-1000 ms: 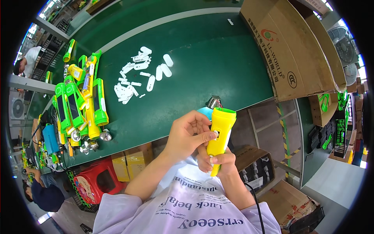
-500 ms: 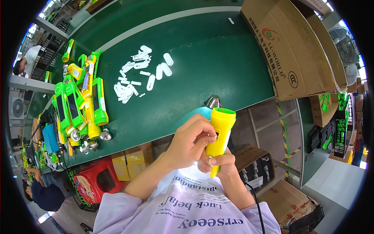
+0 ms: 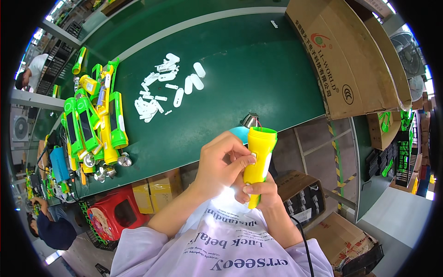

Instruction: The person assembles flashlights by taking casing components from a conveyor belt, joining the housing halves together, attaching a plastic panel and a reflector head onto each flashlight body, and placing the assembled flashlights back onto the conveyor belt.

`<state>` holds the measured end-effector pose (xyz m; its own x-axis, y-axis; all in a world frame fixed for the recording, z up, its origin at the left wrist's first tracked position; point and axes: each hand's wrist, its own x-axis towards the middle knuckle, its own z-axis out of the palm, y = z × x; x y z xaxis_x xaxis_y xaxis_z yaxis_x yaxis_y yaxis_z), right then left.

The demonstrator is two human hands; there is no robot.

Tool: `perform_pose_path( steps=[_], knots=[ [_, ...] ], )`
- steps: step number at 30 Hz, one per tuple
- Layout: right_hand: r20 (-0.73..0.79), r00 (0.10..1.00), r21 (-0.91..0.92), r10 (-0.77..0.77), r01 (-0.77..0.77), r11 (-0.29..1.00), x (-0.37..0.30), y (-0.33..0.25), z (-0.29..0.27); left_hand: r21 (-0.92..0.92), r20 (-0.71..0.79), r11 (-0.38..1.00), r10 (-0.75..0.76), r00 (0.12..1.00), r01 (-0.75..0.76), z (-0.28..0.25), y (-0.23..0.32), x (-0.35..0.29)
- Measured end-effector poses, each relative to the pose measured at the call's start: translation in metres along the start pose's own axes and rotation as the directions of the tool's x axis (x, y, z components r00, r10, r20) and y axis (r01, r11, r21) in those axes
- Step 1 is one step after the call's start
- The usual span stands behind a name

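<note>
A yellow flashlight body with a green strip along its right side stands tilted in front of my chest, its threaded wide mouth uppermost. My right hand is closed around its narrow lower end, thumb across the front. Thumb and fingertips of my left hand are pinched together against the body's left side, just below the mouth; whatever is between them is too small to name. A silver reflector rests at the table edge beyond the mouth, joined to the body by thin red wire.
Loose white plastic parts lie on the green table. Yellow-green flashlights with dangling reflectors are heaped at left. A large cardboard box stands at right. Below are a red stool and an open carton.
The flashlight and both hands have shifted slightly left. My left thumb and fingertips have moved a little up along its side. The reflector has tipped slightly left.
</note>
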<state>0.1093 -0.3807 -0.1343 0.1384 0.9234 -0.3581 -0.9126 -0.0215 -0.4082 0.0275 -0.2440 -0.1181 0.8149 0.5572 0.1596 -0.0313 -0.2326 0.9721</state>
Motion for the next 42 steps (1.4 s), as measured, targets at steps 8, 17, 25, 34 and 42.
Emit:
perform_pose_path(
  steps=[8,17,25,34,42],
  knots=[
    [0.034,0.998,0.060,-0.051,0.049,0.997,-0.001,0.004,-0.004,-0.575,0.187,0.711,-0.366,0.911,0.404,-0.002,-0.005,0.001],
    [0.014,1.000,0.023,-0.007,0.007,1.000,-0.001,0.003,-0.005,-0.345,-0.012,0.911,-0.242,0.970,0.224,0.007,-0.007,-0.003],
    [0.015,1.000,0.055,-0.001,0.000,0.998,-0.001,0.000,-0.005,-0.001,0.007,0.995,0.102,0.995,-0.102,0.003,-0.008,-0.005],
    [0.011,1.000,0.028,-0.001,0.001,1.000,0.000,0.001,-0.004,-0.068,-0.035,0.995,0.073,0.997,-0.075,0.004,-0.011,-0.003],
    [-0.041,0.999,-0.032,0.007,-0.008,0.999,0.000,0.000,-0.003,-0.297,-0.102,0.947,-0.162,0.981,0.126,0.010,-0.005,-0.002]
  ],
)
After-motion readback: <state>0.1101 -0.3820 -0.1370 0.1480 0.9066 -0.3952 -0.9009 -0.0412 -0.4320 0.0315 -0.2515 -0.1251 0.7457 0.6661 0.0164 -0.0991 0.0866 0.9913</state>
